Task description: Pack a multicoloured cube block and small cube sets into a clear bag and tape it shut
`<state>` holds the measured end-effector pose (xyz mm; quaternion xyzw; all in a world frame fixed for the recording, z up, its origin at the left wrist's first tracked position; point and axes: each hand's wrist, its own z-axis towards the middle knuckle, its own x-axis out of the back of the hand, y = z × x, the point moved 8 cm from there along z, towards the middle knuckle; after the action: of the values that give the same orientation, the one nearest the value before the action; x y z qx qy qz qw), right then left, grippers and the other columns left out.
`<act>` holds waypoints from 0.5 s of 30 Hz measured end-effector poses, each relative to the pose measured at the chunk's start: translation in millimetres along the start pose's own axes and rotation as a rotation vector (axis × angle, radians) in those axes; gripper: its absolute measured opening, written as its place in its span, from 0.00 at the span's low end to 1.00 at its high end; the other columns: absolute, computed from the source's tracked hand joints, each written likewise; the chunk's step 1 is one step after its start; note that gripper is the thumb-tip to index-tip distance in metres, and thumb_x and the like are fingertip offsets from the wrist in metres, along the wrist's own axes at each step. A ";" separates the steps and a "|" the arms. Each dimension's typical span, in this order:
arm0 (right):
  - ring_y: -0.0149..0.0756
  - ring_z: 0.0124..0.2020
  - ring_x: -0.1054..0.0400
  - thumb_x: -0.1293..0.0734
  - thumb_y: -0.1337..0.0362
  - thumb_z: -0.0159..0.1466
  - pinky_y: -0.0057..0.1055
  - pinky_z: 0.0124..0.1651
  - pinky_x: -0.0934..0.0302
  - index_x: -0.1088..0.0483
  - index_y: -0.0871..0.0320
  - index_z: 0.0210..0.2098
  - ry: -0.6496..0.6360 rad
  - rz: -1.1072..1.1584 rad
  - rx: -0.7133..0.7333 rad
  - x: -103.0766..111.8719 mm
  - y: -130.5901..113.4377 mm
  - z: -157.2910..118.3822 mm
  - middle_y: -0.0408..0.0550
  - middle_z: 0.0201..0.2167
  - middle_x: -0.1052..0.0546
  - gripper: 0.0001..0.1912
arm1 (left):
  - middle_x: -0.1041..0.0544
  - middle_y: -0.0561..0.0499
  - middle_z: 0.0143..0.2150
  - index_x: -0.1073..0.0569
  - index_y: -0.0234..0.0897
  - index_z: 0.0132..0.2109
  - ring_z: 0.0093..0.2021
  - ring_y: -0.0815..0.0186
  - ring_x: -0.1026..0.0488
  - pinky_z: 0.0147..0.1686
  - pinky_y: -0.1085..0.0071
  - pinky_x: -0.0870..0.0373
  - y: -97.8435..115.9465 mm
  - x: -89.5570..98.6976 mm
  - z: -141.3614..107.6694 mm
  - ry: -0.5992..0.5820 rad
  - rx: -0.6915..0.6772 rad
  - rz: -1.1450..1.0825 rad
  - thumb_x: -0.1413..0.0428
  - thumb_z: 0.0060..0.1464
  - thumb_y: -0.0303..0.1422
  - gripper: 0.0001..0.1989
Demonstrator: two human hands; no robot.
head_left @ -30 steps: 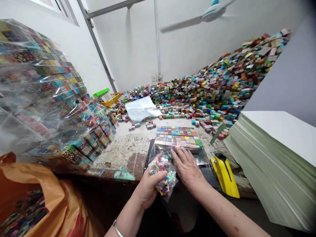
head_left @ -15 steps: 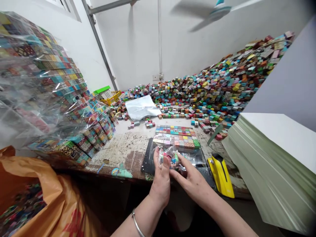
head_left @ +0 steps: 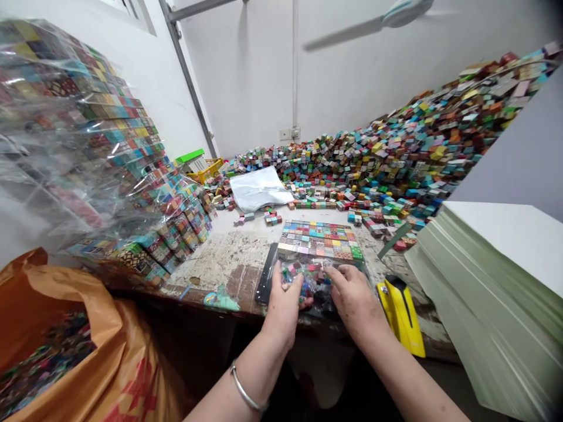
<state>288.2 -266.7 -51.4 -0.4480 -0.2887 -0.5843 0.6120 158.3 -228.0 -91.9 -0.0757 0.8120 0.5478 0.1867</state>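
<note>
Near the table's front edge, my left hand [head_left: 282, 302] is closed around the left side of a clear plastic bag [head_left: 313, 274] of small, colourful pieces, too small to make out. My right hand [head_left: 355, 296] has its fingers curled at the bag's right side, thumb and forefinger pinched on the plastic. Under both hands lies a black, flat tray or board [head_left: 265, 282], partly hidden by the bag. Just beyond the bag, small patterned boxes [head_left: 319, 239] sit in tight rows.
Wrapped stacks of patterned boxes [head_left: 118, 140] rise at left, above an orange sack [head_left: 109, 340] of colourful pieces. A heap of small boxes [head_left: 396, 152] lines the wall. A silver sheet [head_left: 259, 189] lies mid-table. At right are a yellow tool [head_left: 402, 316] and stacked pale sheets [head_left: 484, 281].
My hands have moved apart, the right one shifting rightward. The bag between them is spread wider, showing more of the colourful pieces. The view has shifted slightly.
</note>
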 end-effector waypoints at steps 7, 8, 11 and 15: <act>0.53 0.55 0.44 0.45 0.71 0.61 0.48 0.49 0.39 0.42 0.61 0.57 0.042 0.038 -0.020 -9.7 2.7 -11.3 0.62 0.57 0.41 0.25 | 0.33 0.48 0.54 0.59 0.48 0.64 0.43 0.66 0.28 0.44 0.69 0.30 1.6 -6.5 -3.3 -0.027 -0.016 -0.258 0.38 0.45 0.27 0.47; 0.54 0.58 0.49 0.43 0.69 0.60 0.49 0.52 0.42 0.48 0.63 0.60 0.057 0.089 -0.011 -8.9 1.1 -13.2 0.64 0.60 0.47 0.27 | 0.32 0.49 0.53 0.61 0.49 0.64 0.44 0.67 0.28 0.46 0.69 0.31 2.3 -8.1 -5.2 -0.055 -0.016 -0.298 0.39 0.45 0.25 0.49; 0.54 0.63 0.59 0.41 0.61 0.61 0.51 0.57 0.48 0.59 0.64 0.63 0.079 0.253 -0.012 -5.3 -3.8 -16.7 0.65 0.64 0.58 0.35 | 0.32 0.52 0.55 0.68 0.52 0.64 0.48 0.69 0.30 0.50 0.72 0.35 5.1 -11.6 -11.1 -0.126 -0.020 -0.396 0.41 0.47 0.24 0.51; 0.54 0.65 0.66 0.42 0.56 0.63 0.56 0.59 0.53 0.60 0.57 0.64 0.109 0.295 -0.006 -2.5 -14.5 -12.8 0.61 0.65 0.62 0.34 | 0.38 0.52 0.61 0.71 0.52 0.64 0.56 0.69 0.36 0.54 0.73 0.39 5.5 -15.4 -14.7 -0.174 -0.012 -0.424 0.42 0.50 0.26 0.50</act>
<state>271.5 -275.7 -56.1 -0.4549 -0.1842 -0.5126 0.7045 167.4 -240.6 -76.3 -0.1980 0.7554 0.5057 0.3665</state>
